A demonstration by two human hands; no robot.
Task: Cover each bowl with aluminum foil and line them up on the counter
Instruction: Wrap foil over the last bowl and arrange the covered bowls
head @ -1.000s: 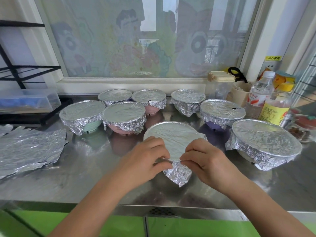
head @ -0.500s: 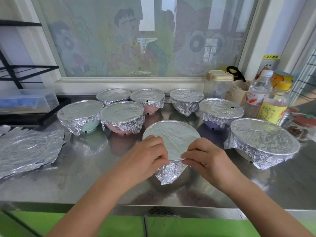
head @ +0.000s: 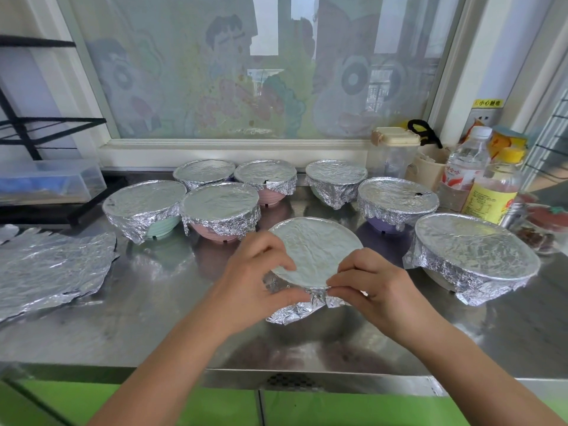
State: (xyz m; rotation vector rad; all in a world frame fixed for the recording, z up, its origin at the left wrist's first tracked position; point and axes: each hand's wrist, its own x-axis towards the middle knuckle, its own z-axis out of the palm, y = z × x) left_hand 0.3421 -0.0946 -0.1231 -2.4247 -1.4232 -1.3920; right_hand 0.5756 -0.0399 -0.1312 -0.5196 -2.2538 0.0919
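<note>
While covered bowls [head: 219,207] crowd behind, left hand [head: 255,281] and right hand [head: 378,290] pinch foil [head: 316,250] (crinkled).

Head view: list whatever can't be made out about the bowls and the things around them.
All in the head view:
- Near bowl: colour and contents hidden by its foil cover, the left hand and the right hand.
- Other covered bowls: contents hidden by foil.
- Loose foil sheet: cut off by the left edge.
- Yellow-capped bottle: label print too small to read.
</note>
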